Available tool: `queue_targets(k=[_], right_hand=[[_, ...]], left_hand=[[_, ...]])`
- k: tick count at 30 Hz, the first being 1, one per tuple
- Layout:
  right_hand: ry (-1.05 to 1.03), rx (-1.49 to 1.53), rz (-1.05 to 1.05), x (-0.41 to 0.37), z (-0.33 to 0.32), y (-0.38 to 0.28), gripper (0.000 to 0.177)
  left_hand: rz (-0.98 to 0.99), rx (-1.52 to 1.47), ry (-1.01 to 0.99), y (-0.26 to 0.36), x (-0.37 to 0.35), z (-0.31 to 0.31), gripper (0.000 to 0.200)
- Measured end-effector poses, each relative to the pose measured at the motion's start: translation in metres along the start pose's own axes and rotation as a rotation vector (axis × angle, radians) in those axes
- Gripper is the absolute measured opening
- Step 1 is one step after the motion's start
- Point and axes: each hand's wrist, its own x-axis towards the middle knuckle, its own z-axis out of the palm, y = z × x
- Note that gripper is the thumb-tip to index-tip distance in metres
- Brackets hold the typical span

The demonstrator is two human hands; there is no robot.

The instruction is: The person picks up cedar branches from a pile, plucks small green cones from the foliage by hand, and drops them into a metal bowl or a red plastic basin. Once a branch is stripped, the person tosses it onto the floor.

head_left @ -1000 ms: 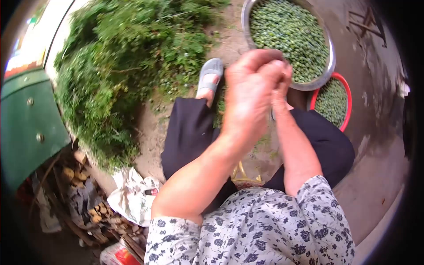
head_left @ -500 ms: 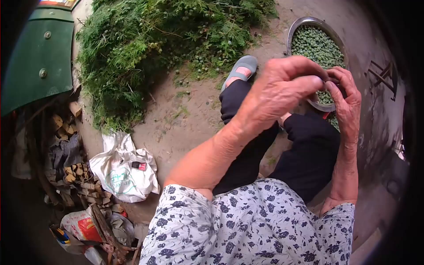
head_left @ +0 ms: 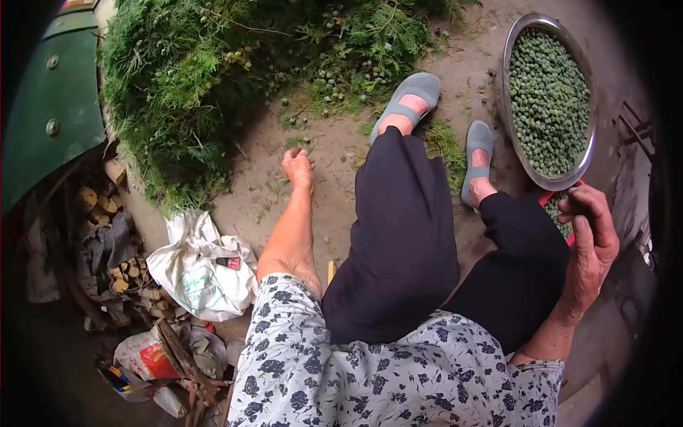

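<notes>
My left hand (head_left: 299, 168) is out over the bare floor, beside the near edge of a heap of green conifer branches (head_left: 178, 92). Its fingers are curled in, and I cannot make out whether anything small is inside them. My right hand (head_left: 596, 226) is raised just below a metal basin (head_left: 509, 107), fingers bent and thumb apart from them, with nothing visible between. Small round green cones (head_left: 548, 99) fill the basin. More of them show in a red container (head_left: 545, 199) partly hidden under the basin and behind my right hand.
A white plastic sack (head_left: 206, 274) lies on the floor at left, near stacked split firewood (head_left: 131, 274) and bags. A green panel with studs (head_left: 53, 99) stands at the upper left. Loose green sprigs (head_left: 445, 149) lie between my feet. A dark folding frame (head_left: 633, 132) is at right.
My hands, together in front of the basin before, have parted. The left has swung left toward the branches; the right has moved down and right. The view has shifted, showing the basin and both feet fully.
</notes>
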Motion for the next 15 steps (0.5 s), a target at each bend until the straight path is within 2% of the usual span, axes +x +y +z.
queue_targets(k=[3,4,6,8,10,11,13,15], right_hand=[[0.049,0.039,0.043,0.001,0.001,0.002,0.026],[0.069,0.047,0.073,0.001,0.000,0.003,0.025],[0.077,0.079,0.085,0.001,-0.003,0.009,0.025],[0.098,0.147,0.137,0.000,-0.007,0.016,0.025],[0.092,0.153,0.162,0.000,-0.008,0.017,0.025],[0.086,0.156,0.172,0.001,-0.008,0.018,0.025],[0.081,0.164,0.179,0.003,-0.007,0.020,0.025],[0.068,0.156,0.183,0.003,-0.009,0.022,0.025]], left_hand=[[0.230,0.205,0.013,0.005,0.021,0.017,0.026],[0.228,0.207,0.014,-0.003,0.034,0.021,0.026],[0.442,0.504,0.156,-0.022,0.056,0.029,0.023],[0.477,0.559,0.151,-0.033,0.071,0.028,0.019],[0.456,0.414,0.138,-0.042,0.077,0.024,0.021],[0.456,0.418,0.140,-0.027,0.064,0.024,0.021],[0.209,-0.124,0.160,0.008,0.041,0.027,0.019],[0.238,-0.147,0.158,0.019,0.047,0.025,0.018]])
